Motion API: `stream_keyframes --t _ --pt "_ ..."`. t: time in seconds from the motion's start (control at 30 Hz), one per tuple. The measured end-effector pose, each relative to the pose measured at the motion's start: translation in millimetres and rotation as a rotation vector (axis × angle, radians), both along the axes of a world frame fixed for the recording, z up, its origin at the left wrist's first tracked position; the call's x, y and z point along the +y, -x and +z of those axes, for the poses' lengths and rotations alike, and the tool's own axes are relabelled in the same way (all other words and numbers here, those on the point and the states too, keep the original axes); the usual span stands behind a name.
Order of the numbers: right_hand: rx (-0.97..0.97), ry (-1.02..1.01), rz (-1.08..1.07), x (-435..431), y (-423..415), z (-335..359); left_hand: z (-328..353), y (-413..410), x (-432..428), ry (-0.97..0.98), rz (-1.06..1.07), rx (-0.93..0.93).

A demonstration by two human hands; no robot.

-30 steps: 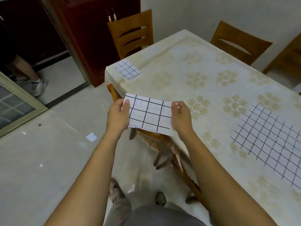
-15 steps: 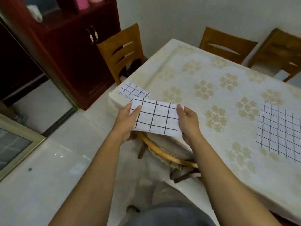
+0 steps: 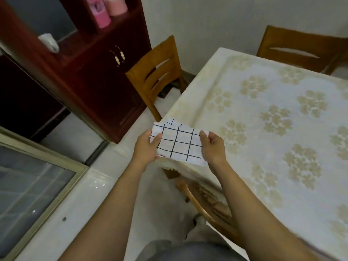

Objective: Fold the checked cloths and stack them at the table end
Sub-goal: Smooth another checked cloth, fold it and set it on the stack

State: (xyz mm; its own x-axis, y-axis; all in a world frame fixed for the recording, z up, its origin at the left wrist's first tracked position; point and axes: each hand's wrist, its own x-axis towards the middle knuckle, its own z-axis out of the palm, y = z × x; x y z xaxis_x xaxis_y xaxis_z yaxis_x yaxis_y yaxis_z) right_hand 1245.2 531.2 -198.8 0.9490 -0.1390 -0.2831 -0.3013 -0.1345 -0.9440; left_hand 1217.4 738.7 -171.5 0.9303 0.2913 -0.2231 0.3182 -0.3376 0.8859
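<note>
At the table (image 3: 250,102) corner, the folded cloth (image 3: 178,144) hangs just above another cloth (image 3: 172,121). My left hand (image 3: 146,147) and right hand (image 3: 212,147) pinch its short edges. I'd match the corners, then lower it flat.

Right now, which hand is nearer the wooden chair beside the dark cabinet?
Left. The left hand grips the edge of the folded checked cloth on the side toward the chair. The right hand pinches the opposite edge, toward the table, farther away.
</note>
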Motion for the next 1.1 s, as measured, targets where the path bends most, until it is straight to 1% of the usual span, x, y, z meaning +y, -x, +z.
stream_keyframes --t 0.1,0.23,0.33,0.43,0.57,0.67,0.77,0.87,0.97,1.0,1.03,1.07,1.1 --pt "0.041 0.025 0.054 15.4 -23.2 -11.7 -10.6 -32.1 20.0 -0.077 0.024 0.006" --pt "0.162 0.05 0.005 16.5 -42.3 -37.2 -32.4 -70.9 33.8 -0.146 -0.064 0.075" --pt "0.217 0.078 -0.026 22.9 -60.3 -54.8 -52.3 -104.2 44.9 -0.127 -0.135 0.166" --pt "0.261 0.159 -0.102 36.8 -77.0 -62.7 -74.3 -135.6 58.7 -0.126 -0.271 0.206" --pt "0.321 0.346 -0.16 54.1 -95.3 -73.4 -97.5 -170.8 72.1 -0.136 -0.411 0.25" --pt "0.332 0.395 -0.221 64.3 -96.9 -83.0 -110.0 -183.4 74.4 -0.162 -0.525 0.25" --pt "0.37 0.384 -0.273 75.2 -89.3 -91.9 -119.1 -186.5 79.6 -0.205 -0.6 0.27" --pt "0.392 0.351 -0.352 80.2 -90.6 -99.0 -120.8 -190.3 81.5 -0.249 -0.634 0.261" --pt "0.384 0.388 -0.377 82.1 -91.4 -100.8 -126.3 -192.6 81.9 -0.278 -0.655 0.262" --pt "0.377 0.418 -0.386 82.9 -90.7 -100.7 -125.9 -193.2 81.8 -0.297 -0.657 0.261" --pt "0.36 0.496 -0.401 83.9 -89.8 -99.1 -124.6 -193.7 81.2 -0.334 -0.644 0.244" --pt "0.328 0.618 -0.417 85.4 -88.9 -97.6 -122.6 -193.6 80.3 -0.403 -0.624 0.201" --pt "0.281 0.751 -0.424 87.5 -88.1 -95.0 -120.1 -192.6 79.1 -0.489 -0.621 0.116"
